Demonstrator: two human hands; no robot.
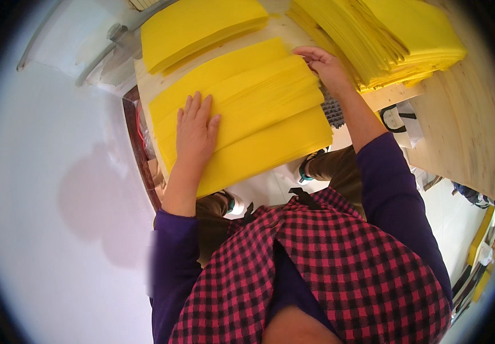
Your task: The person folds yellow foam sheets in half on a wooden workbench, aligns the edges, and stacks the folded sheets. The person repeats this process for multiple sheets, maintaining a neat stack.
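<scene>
A fanned pile of thin yellow fabric-like sheets lies in front of me, its layers stepped toward my body. My left hand rests flat on the left part of this pile, fingers stretched out. At the pile's far right edge, my right hand has its fingers bent around the sheet edges. The thumb side of that grip is partly hidden.
Another neat yellow stack sits at the far left of the wooden table. A thicker yellow stack lies at the far right, beside a wooden board. A white wall runs close along the left.
</scene>
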